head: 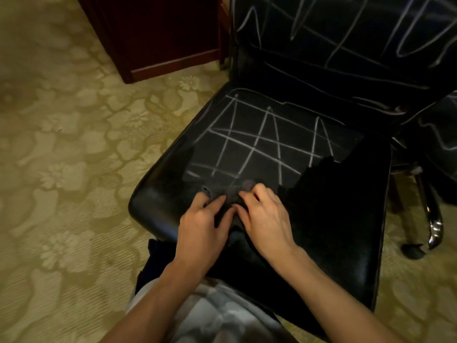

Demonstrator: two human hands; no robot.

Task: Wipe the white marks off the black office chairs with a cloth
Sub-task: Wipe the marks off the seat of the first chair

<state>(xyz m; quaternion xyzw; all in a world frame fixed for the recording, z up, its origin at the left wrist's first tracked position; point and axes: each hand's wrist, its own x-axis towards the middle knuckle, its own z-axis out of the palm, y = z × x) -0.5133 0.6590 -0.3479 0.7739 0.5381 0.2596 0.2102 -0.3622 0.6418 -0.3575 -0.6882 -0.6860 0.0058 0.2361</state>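
Observation:
A black office chair (158,194) stands in front of me. White chalk-like marks (254,142) criss-cross its seat, and more white marks (346,28) run over the backrest. A dark grey cloth (228,191) lies bunched on the seat's front part. My left hand (202,226) and my right hand (264,219) rest side by side on it, fingers curled into the fabric. Most of the cloth is hidden under my hands. The right half of the seat lies in deep shadow.
A dark red wooden cabinet (158,35) stands behind the chair on the left. A second black chair (440,134) with white marks, chrome legs (435,224) and a caster sits close on the right. Patterned beige carpet (61,169) covers the floor.

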